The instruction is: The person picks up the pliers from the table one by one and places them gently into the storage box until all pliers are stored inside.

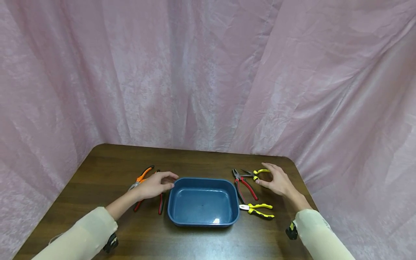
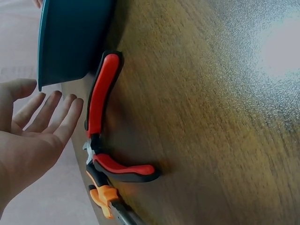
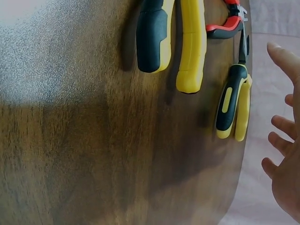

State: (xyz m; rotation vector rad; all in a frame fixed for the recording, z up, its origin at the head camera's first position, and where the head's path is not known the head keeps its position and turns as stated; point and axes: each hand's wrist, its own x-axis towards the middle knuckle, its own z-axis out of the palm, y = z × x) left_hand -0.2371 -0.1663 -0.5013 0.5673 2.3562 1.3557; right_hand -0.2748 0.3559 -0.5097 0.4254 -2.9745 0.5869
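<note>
My left hand (image 1: pixel 157 186) hovers at the left end of a blue rectangular bin (image 1: pixel 204 220), fingers loosely extended around its corner; whether they touch the rim I cannot tell. Beneath that hand lie red-and-black handled pliers (image 2: pixel 101 96), partly hidden in the head view, and orange-handled pliers (image 1: pixel 141 178). On the other side, my right hand (image 1: pixel 277 180) is spread beside yellow-and-black needle-nose pliers (image 1: pixel 255 174), holding nothing. Red-handled combination pliers (image 1: pixel 241 178) lie left of these. Closer to me, yellow-and-black combination pliers (image 1: pixel 251 207) rest with their head by the bin's right wall.
Everything lies on a dark brown wooden table (image 1: pixel 123 242) with rounded far corners. Behind it hangs a pink curtain (image 1: pixel 201 90), which also falls along both sides. Light reflects off the tabletop near the front.
</note>
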